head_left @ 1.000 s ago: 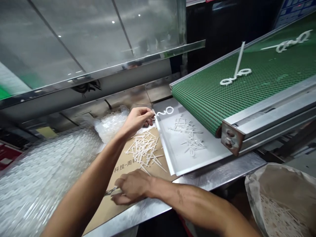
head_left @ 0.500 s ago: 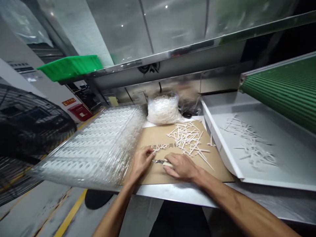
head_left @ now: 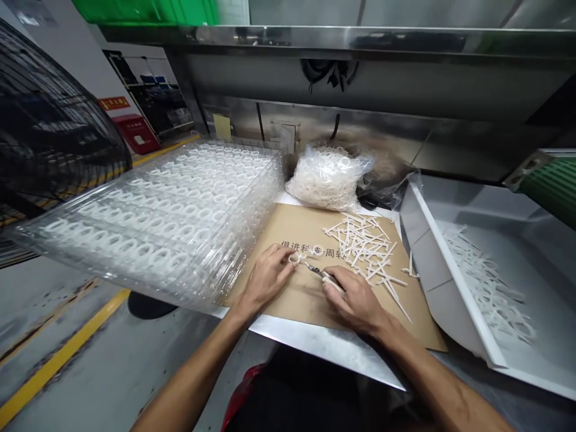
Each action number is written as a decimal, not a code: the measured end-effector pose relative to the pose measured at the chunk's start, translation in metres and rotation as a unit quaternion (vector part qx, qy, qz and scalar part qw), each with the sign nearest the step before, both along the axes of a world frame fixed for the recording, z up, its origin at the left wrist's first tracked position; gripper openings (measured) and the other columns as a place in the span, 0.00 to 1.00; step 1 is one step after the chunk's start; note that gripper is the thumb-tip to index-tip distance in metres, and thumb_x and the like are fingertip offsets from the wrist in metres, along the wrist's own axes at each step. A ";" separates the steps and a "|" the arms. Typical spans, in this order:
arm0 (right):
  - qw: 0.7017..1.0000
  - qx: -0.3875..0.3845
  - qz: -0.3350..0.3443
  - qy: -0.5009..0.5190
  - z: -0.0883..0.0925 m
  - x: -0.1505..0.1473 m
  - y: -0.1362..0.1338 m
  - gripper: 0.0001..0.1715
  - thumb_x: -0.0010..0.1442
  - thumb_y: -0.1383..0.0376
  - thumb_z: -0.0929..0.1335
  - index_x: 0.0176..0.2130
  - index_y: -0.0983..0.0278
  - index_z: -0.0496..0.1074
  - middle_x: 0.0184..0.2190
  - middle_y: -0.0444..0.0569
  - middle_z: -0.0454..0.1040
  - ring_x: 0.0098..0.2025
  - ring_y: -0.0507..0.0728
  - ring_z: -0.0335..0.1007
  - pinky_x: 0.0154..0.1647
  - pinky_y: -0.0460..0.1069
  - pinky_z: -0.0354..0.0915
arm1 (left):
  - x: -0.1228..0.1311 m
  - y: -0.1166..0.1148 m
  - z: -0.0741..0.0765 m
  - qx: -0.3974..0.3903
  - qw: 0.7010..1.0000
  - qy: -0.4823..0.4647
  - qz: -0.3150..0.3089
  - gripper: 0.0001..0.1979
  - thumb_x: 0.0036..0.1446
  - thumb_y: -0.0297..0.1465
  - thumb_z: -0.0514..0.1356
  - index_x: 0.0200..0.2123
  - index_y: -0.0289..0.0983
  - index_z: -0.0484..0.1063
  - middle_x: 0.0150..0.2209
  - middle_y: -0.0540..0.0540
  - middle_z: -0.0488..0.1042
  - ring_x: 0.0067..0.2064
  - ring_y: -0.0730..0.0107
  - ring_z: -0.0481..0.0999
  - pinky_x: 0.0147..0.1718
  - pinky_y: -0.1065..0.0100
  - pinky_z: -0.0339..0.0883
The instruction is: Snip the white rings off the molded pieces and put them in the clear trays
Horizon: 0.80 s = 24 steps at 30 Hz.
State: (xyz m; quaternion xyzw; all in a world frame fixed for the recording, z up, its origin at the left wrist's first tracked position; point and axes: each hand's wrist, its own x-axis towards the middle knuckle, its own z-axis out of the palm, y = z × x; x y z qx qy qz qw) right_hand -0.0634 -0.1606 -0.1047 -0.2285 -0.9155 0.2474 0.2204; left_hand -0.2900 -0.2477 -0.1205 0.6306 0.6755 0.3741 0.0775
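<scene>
With its fingertips, my left hand [head_left: 269, 275] pinches a small white plastic ring part [head_left: 295, 258] above the cardboard sheet [head_left: 288, 300]. My right hand [head_left: 353, 295] is closed around a pair of nippers [head_left: 320, 273] with pale handles, whose metal tip points at the ring part. Another white ring [head_left: 317, 251] lies just beyond, over the printed characters; whether it joins the held part I cannot tell. Right of it, a heap of thin white plastic sprues [head_left: 364, 243] is spread on the cardboard.
On the left stand stacked clear trays [head_left: 216, 264] with rows of white rings. A clear bag [head_left: 330, 180] of white parts sits behind. At right, a grey-white bin [head_left: 454, 282] holds loose white pieces [head_left: 495, 288]. A metal shelf edge [head_left: 360, 39] crosses above; a fan [head_left: 58, 120] stands left.
The camera view has turned and tilted downward. The nippers' tip now sits a little apart from my left fingers, angled up toward the ring part, which shows more clearly.
</scene>
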 end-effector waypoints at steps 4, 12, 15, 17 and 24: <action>0.991 -0.136 -0.010 0.009 0.013 0.001 -0.005 0.16 0.73 0.59 0.59 0.39 0.62 0.71 0.33 0.46 0.76 0.35 0.55 0.72 0.36 0.49 0.65 | 0.010 -0.008 0.010 0.073 0.996 -0.046 0.028 0.10 0.64 0.32 0.60 0.48 0.38 0.73 0.39 0.46 0.75 0.38 0.68 0.74 0.40 0.66 0.69; 0.971 -0.238 -0.006 0.002 0.026 0.003 -0.013 0.17 0.72 0.59 0.60 0.34 0.61 0.70 0.28 0.44 0.72 0.29 0.53 0.69 0.28 0.48 0.60 | 0.024 -0.014 0.014 0.201 0.979 -0.012 0.018 0.13 0.59 0.25 0.63 0.48 0.39 0.71 0.38 0.46 0.75 0.37 0.68 0.74 0.38 0.65 0.71; 0.970 -0.242 0.000 -0.006 0.025 0.002 -0.014 0.16 0.72 0.59 0.60 0.35 0.61 0.71 0.28 0.44 0.73 0.30 0.54 0.70 0.29 0.48 0.61 | 0.024 -0.015 0.013 0.210 0.978 -0.007 0.012 0.15 0.58 0.24 0.63 0.49 0.39 0.71 0.38 0.46 0.74 0.37 0.68 0.74 0.37 0.65 0.72; 0.969 -0.247 0.001 -0.007 0.024 0.001 -0.014 0.16 0.72 0.59 0.60 0.35 0.60 0.70 0.28 0.43 0.73 0.31 0.54 0.70 0.29 0.48 0.61 | 0.023 -0.015 0.012 0.207 0.978 -0.008 0.006 0.16 0.58 0.24 0.63 0.49 0.39 0.71 0.38 0.46 0.74 0.37 0.68 0.74 0.37 0.65 0.72; 0.968 -0.253 0.002 -0.005 0.023 0.001 -0.015 0.17 0.72 0.58 0.59 0.35 0.60 0.70 0.29 0.45 0.73 0.31 0.55 0.70 0.29 0.49 0.61 | 0.024 -0.015 0.011 0.199 0.980 -0.014 -0.005 0.16 0.58 0.24 0.63 0.50 0.39 0.71 0.37 0.46 0.74 0.37 0.68 0.74 0.37 0.65 0.73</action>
